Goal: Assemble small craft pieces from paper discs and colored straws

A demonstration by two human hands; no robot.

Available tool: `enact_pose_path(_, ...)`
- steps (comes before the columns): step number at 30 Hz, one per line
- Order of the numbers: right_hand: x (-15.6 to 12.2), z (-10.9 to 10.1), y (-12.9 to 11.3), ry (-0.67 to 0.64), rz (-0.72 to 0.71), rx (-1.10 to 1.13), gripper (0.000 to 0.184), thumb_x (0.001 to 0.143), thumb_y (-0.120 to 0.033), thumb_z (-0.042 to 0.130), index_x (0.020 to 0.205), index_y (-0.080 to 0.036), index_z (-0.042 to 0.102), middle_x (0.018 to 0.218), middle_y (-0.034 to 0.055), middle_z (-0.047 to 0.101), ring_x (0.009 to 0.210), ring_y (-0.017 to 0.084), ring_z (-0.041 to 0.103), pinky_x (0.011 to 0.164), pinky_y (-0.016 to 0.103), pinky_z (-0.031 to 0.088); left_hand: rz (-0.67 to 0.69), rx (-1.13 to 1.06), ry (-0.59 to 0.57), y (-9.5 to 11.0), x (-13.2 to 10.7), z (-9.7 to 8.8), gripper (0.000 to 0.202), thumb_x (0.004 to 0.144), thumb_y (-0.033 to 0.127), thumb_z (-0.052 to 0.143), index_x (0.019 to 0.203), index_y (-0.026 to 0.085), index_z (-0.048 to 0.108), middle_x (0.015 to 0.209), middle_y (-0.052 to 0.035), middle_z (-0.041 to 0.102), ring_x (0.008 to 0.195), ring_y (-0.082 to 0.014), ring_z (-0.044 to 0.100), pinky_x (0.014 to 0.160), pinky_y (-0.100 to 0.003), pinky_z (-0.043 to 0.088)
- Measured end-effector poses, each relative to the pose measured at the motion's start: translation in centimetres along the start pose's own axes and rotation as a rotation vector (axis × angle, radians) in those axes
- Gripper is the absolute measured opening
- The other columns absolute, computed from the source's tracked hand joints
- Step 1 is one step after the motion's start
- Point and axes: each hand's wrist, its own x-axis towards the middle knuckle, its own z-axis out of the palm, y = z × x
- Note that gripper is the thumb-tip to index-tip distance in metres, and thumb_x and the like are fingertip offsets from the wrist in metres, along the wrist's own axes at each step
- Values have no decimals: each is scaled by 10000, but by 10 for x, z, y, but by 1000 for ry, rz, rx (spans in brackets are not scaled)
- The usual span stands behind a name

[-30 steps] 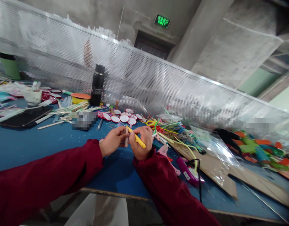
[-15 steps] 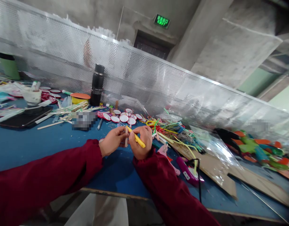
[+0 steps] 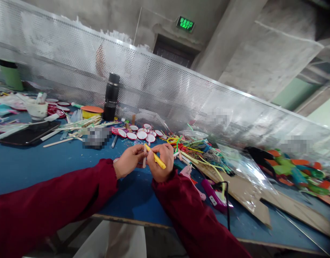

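My left hand (image 3: 130,160) pinches a small flat wooden stick (image 3: 144,161) upright over the blue table (image 3: 81,168). In my right hand (image 3: 163,162) is a yellow marker (image 3: 158,159), gripped like a pen, its upper-left end touching or very close to the top of the stick. The two hands are almost together. Just beyond them lie several round white discs with red rims (image 3: 141,135). To the right of my right hand is a heap of coloured cords (image 3: 202,152).
A black bottle (image 3: 111,96) stands by the perforated metal panel (image 3: 159,82). Loose sticks (image 3: 84,125), a phone (image 3: 29,134) and a white cup (image 3: 37,110) are on the left. On the right are a purple device (image 3: 216,197), cardboard (image 3: 243,193) and clear plastic (image 3: 248,175).
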Motion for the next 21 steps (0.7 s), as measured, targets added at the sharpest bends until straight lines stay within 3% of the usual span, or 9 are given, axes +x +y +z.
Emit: enact_pose_path(21, 0, 0, 2, 3, -2, -5, 58, 814, -198, 545, 771, -223, 515, 683, -8, 624, 663, 169, 578, 869, 415, 416, 0, 11, -25, -2, 1, -1, 269, 735, 371, 738, 815, 171, 577, 717, 6, 616, 594, -116, 574, 580, -240, 485)
